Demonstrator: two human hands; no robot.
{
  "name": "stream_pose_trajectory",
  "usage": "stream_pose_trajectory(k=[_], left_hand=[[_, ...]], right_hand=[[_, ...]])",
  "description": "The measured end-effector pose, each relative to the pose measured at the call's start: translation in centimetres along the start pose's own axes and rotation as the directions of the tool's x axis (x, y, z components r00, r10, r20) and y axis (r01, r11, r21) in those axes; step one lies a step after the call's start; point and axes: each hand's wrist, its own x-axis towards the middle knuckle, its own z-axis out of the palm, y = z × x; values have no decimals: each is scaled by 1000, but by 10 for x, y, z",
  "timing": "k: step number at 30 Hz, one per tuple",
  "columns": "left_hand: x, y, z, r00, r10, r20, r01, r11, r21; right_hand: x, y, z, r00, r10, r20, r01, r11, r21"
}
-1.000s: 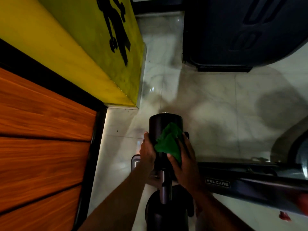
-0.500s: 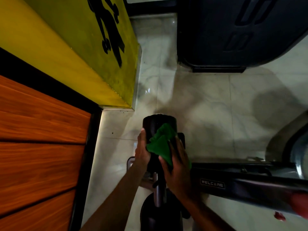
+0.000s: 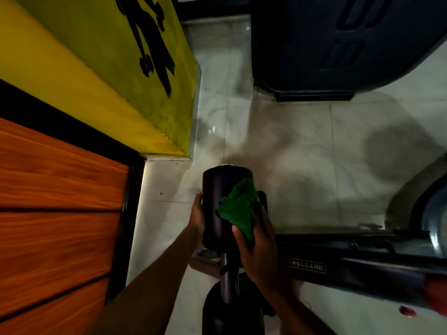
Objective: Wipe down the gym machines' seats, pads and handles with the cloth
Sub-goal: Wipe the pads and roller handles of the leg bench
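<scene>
A black cylindrical roller pad point(image 3: 219, 189) stands on a metal post just below the middle of the view. My right hand point(image 3: 260, 247) holds a green cloth point(image 3: 238, 209) and presses it against the pad's right side. My left hand point(image 3: 197, 216) rests flat against the pad's left side, fingers straight. A second black pad point(image 3: 222, 313) sits lower on the same post, near the bottom edge.
The machine's dark frame bar marked WELCARE point(image 3: 350, 264) runs to the right. A yellow block with black figure art point(image 3: 121, 68) and an orange wood-grain panel point(image 3: 48, 201) fill the left. A dark machine housing point(image 3: 338, 44) stands at the top right on the marble floor.
The cloth and my right hand have shifted only slightly on the pad. The camera has drifted a little; my left hand stays against the pad's side.
</scene>
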Motion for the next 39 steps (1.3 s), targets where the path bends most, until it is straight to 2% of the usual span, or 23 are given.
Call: stream_pose_trajectory(k=[2,5,7,9,10,13,15,17,18,20,22,23,24,25,27,29,30,32,35,37,38,39], left_hand=[[-1,4,-3,1000,-9,-1,9,999,33],[-6,4,-2,997,8,-75,1,993,119],[2,2,-12,969,146,-200,-68,934,352],[-3,4,-13,864,377,-334,-79,757,649],[-7,4,-9,834,434,-342,-82,709,700],[-37,-1,18,878,408,-251,-119,693,711],[-46,-6,27,869,459,-185,-157,609,777],[-41,-4,31,858,474,-197,-133,575,807],[-40,-3,31,857,462,-227,-104,587,803],[-37,1,27,868,397,-298,-85,711,698],[-24,-2,15,906,274,-323,-75,855,514],[-14,-6,8,933,224,-281,-81,894,442],[1,-11,-3,960,164,-227,-68,923,378],[15,-15,-11,980,104,-172,-47,951,305],[7,-8,-8,994,0,-108,14,991,133],[-9,3,1,999,-24,-21,25,999,24],[-6,3,2,1000,-21,10,21,1000,-4],[-6,5,2,1000,3,25,-3,1000,9],[-10,8,-1,997,34,-67,-29,996,81],[-7,6,-7,976,141,-168,-77,937,341],[-7,6,-10,935,257,-244,-102,855,509],[-10,5,-12,880,385,-279,-125,753,646]], right_hand=[[13,5,-1,1000,11,14,-11,1000,-14],[79,0,14,992,89,-88,-94,994,-50],[118,-12,24,983,103,-151,-118,989,-93],[124,-23,27,981,67,-184,-93,987,-135],[115,-25,26,983,29,-182,-58,986,-154],[53,-15,17,992,-71,-108,52,983,-175],[17,-4,8,999,-17,-31,14,995,-96],[12,4,1,992,114,48,-115,993,20],[22,6,1,982,178,67,-183,981,71],[57,8,1,930,366,20,-365,919,148],[91,13,3,779,625,55,-620,753,221],[100,11,5,732,677,71,-675,707,212],[101,8,6,752,657,43,-652,733,193],[93,4,6,815,580,-6,-571,804,168],[55,-9,4,944,320,-74,-316,946,68],[6,-10,3,996,86,-32,-88,994,-59],[-6,-7,1,999,40,2,-40,997,-72],[1,-1,-4,996,79,47,-80,997,8],[63,1,1,952,306,14,-305,945,114],[105,1,0,835,545,73,-548,813,198],[114,1,-1,783,613,100,-619,756,214],[113,-1,-1,778,622,90,-626,753,204]])
